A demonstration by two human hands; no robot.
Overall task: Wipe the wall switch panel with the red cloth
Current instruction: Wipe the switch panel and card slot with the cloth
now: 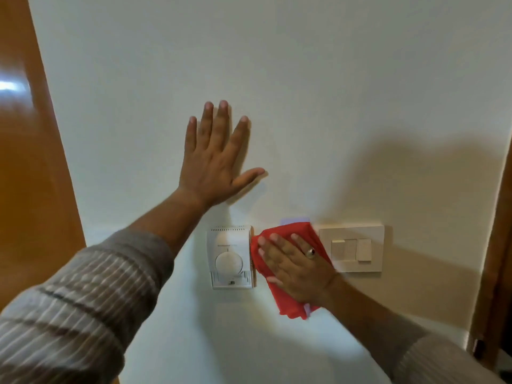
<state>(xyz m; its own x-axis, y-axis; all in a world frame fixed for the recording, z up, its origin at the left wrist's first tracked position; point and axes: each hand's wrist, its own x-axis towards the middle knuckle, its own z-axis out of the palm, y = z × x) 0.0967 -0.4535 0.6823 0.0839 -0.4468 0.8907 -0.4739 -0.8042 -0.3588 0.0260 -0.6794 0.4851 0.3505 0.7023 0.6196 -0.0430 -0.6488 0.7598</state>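
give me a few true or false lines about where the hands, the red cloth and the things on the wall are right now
1. The right hand presses the red cloth flat against the wall. True.
2. The left hand holds a spray bottle. False: it is empty, spread open on the bare wall above the thermostat.
3. The cloth lies between the thermostat and the switch panel. True.
4. The cloth covers the whole switch panel. False: only its left edge is overlapped; the switches show clear.
5. A ring sits on a finger of the left hand. False: it is on the right hand.
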